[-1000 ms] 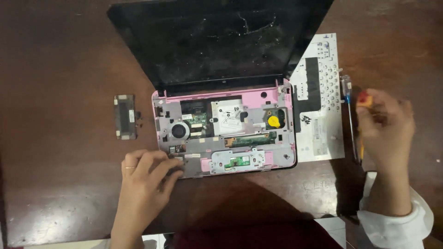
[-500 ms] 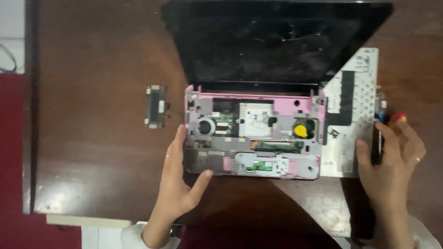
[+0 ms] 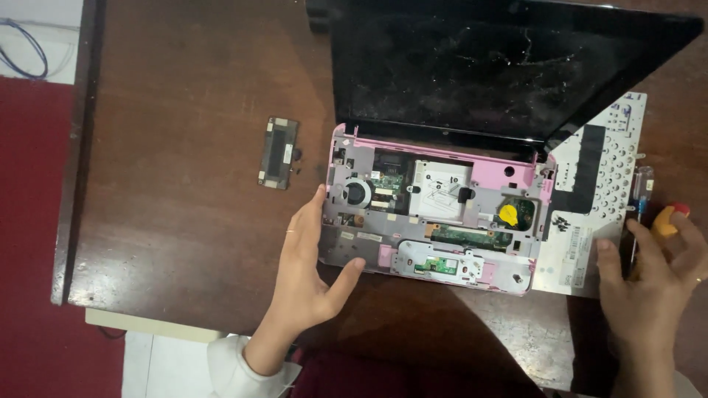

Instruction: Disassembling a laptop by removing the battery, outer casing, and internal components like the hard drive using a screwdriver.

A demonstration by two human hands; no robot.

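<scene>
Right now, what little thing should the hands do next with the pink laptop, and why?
Probably close the right hand around the screwdriver by the loose keyboard. The left hand braces the opened pink laptop, its insides uncovered, and the right hand's fingers only rest on the tool.

The tabletop (image 3: 184, 243) looks like dark brown wood, smooth and a bit shiny. The laptop (image 3: 435, 214) near its far edge has a pink plastic shell, and grey matt plastic and metal parts show inside. Its screen (image 3: 501, 66) is black and glossy, with dusty smudges on it. The loose keyboard (image 3: 590, 214), near the right edge, shows a pale, dull back with a black patch. The small cover (image 3: 279, 152) looks like dark matt plastic. The screwdriver (image 3: 664, 221) has a shiny plastic handle.
</scene>
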